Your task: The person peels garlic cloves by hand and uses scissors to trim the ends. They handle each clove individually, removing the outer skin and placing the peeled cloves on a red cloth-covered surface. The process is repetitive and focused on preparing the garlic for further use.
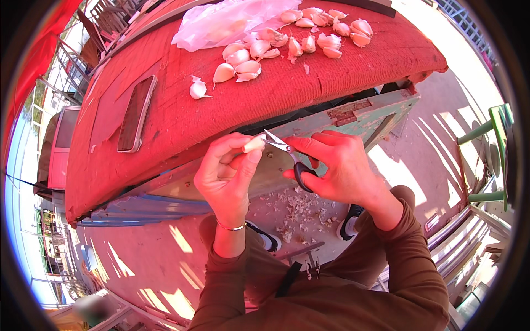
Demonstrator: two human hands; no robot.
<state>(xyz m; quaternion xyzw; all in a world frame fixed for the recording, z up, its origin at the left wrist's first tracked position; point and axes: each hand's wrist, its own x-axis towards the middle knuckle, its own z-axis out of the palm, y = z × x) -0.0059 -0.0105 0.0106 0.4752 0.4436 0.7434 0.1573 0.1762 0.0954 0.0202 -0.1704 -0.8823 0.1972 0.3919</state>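
Between the thumb and fingertips of my left hand (229, 171) is a pale garlic clove (254, 144), held up in front of the table's near edge. My right hand (339, 165) grips scissors (301, 168) with black handles, fingers through the loops. The scissor blades point left, parted a little, and their tips meet the clove's right end. Beyond my hands, several garlic cloves (247, 70) lie loose on the red-covered table (182, 118). One garlic piece (198, 88) sits apart, left of that pile.
A phone (136, 114) lies on the table's left part. Behind the garlic is a crumpled translucent plastic bag (226, 25). Garlic skins (301, 212) litter the floor between my feet. A green metal frame (499, 143) stands at the right, near long pale bars (461, 243).
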